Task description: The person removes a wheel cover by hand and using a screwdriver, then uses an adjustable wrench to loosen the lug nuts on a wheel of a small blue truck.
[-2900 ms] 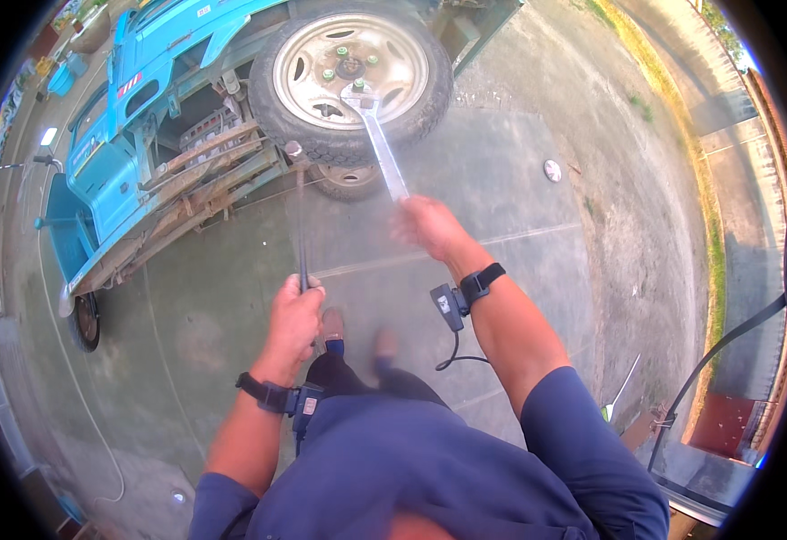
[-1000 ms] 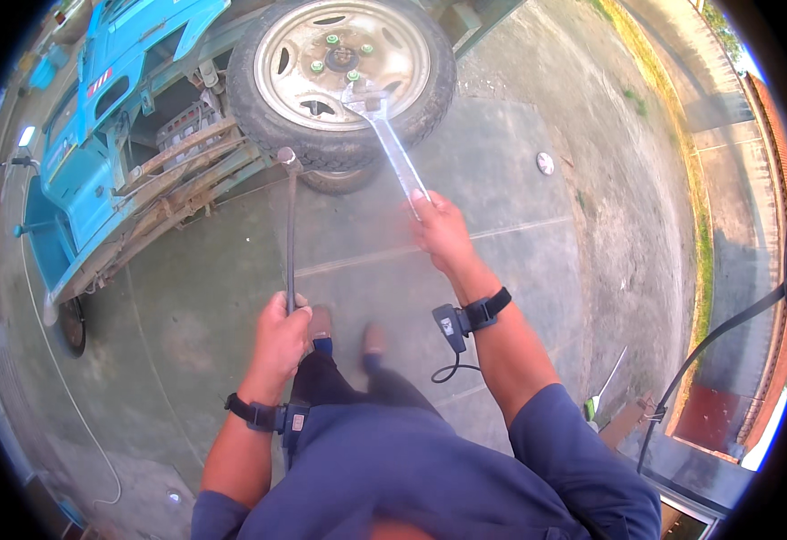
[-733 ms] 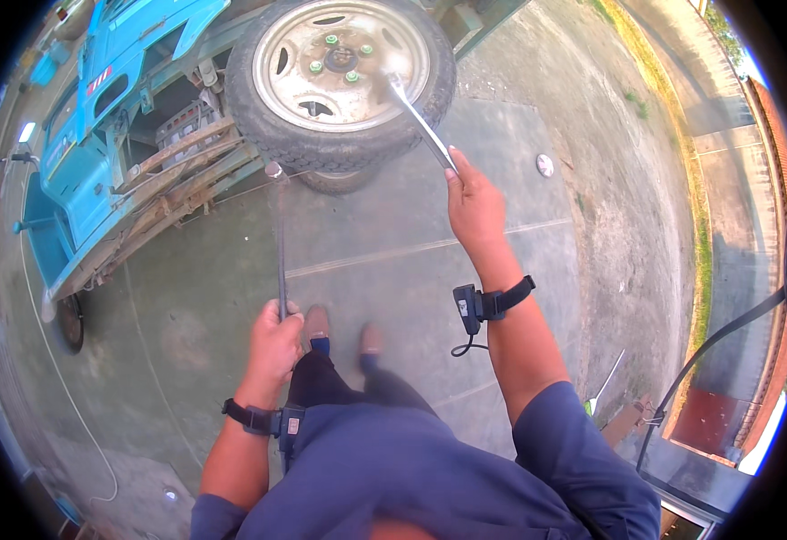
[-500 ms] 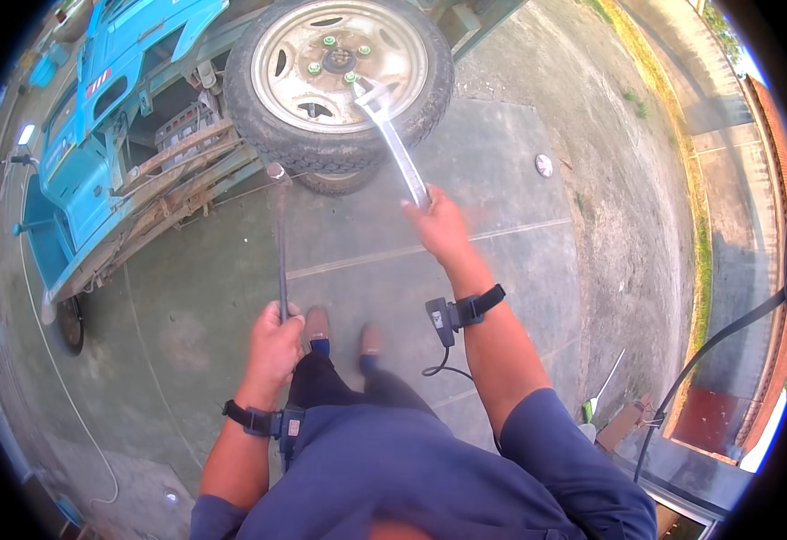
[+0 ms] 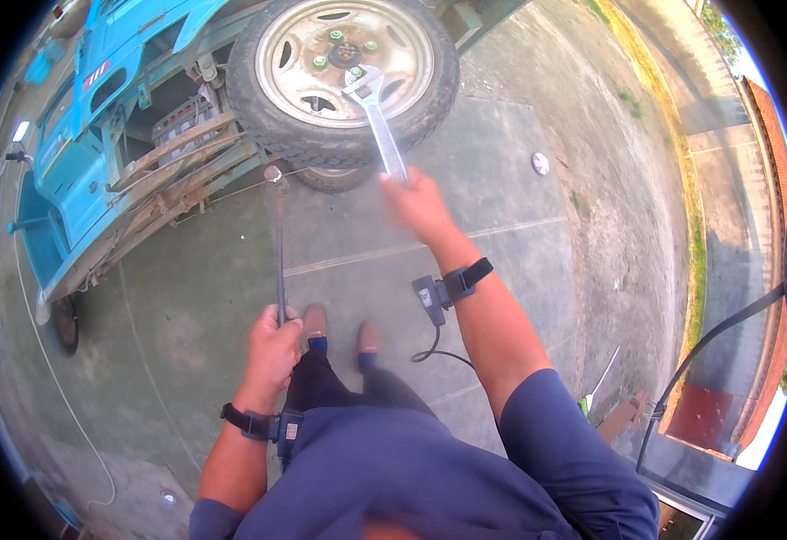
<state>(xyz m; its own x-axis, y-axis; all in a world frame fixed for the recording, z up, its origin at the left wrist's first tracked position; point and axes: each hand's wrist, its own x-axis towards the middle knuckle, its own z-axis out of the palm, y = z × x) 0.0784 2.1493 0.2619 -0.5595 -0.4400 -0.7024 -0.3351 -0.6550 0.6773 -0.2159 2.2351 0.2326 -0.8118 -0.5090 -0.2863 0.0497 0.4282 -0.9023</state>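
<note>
My left hand (image 5: 272, 353) is closed round the lower end of a long, rusty lug wrench (image 5: 280, 238), held upright with its socket head at the top. Farther forward, my right hand (image 5: 414, 205) grips the handle of a silver adjustable wrench (image 5: 381, 129). Its jaw lies at the nearest green-marked nut (image 5: 356, 71) on the wheel; whether it fits round the nut I cannot tell. The wheel (image 5: 296, 63) has a dirty cream rim, and its other green-marked nuts stand uncovered around the hub. Black tyre tread (image 5: 294, 144) faces me.
A blue vehicle (image 5: 78, 189) with an exposed, rusty frame (image 5: 177, 171) stands at the left. A hose (image 5: 56, 378) runs along the concrete floor there. A green-handled tool (image 5: 587, 402) lies at the lower right, near a black cable (image 5: 709, 342). A round white object (image 5: 539, 163) sits on the ground.
My right hand has moved forward and slightly left, bringing the adjustable wrench's jaw over to the nearest nut. My left hand and the lug wrench have barely moved.
</note>
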